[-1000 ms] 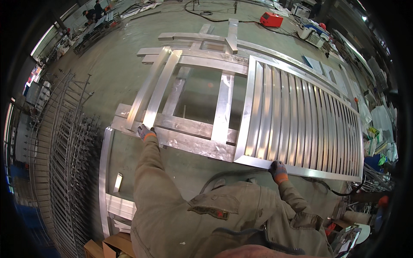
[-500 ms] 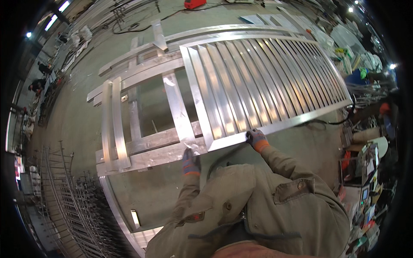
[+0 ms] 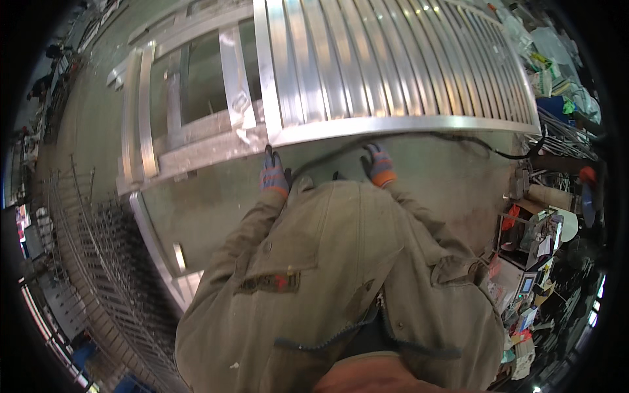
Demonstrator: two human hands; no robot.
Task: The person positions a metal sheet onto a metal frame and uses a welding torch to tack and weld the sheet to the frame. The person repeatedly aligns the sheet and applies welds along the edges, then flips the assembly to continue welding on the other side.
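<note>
A louvred metal panel point(image 3: 406, 124) with many slanted slats lies on a rack of long metal beams point(image 3: 203, 139). My left hand point(image 3: 274, 177), in a grey-blue work glove with an orange cuff, is by the panel's near left corner. Its fingers point forward at the beam edge, thumb apart, with nothing seen in them. Just below the panel's near edge is my right hand point(image 3: 378, 165), gloved alike, with its fingers apart and nothing in them. A flat metal strip point(image 3: 232, 75) lies across the beams left of the panel.
Two narrow metal strips point(image 3: 145, 111) lie across the rack's left end. A black cable point(image 3: 458, 136) runs under the panel's near edge. Stacked metal racks point(image 3: 98, 262) stand at the lower left. At the right is a cluttered workbench point(image 3: 524, 262) with a small screen.
The view has tipped down and closer in, so the panel sits higher in the picture. My right hand has come off the panel's near edge and moved back toward my body.
</note>
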